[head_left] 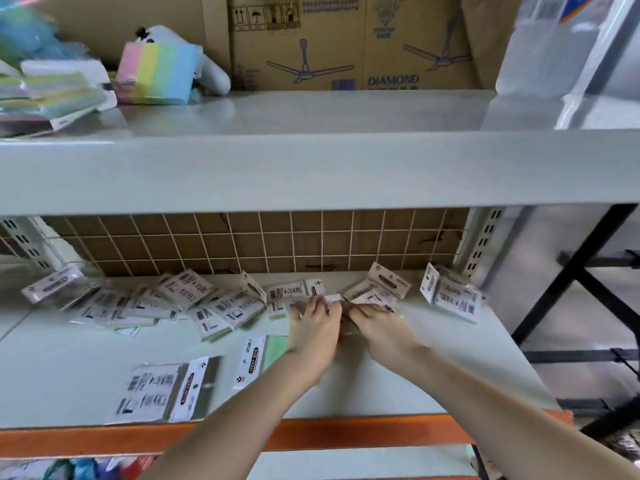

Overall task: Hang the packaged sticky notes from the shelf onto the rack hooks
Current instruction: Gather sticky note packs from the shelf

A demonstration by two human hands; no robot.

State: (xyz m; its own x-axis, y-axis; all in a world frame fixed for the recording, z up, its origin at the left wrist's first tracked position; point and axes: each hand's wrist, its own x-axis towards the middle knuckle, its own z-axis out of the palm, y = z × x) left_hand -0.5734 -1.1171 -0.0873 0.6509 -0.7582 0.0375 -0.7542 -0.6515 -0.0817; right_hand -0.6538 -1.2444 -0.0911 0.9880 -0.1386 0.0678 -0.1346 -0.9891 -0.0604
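Note:
Several packaged sticky notes [194, 303] lie scattered over the lower grey shelf [450, 368], most with their white barcode backs up. Two more packs [162, 393] [258, 358] lie nearer the front edge. My left hand [313, 327] and my right hand [375, 325] meet at the middle back of the shelf, both with fingers curled on one small pack [334, 299] held between them. Behind the packs stands a white wire grid rack [263, 240] against brown cardboard; no hooks show on it.
The upper shelf [311, 168] overhangs the work area and carries loose pastel sticky-note blocks [157, 72], a white tool and cardboard boxes [349, 43]. An orange beam [311, 434] edges the lower shelf front. Slotted uprights [483, 244] flank the grid. Black table legs stand at the right.

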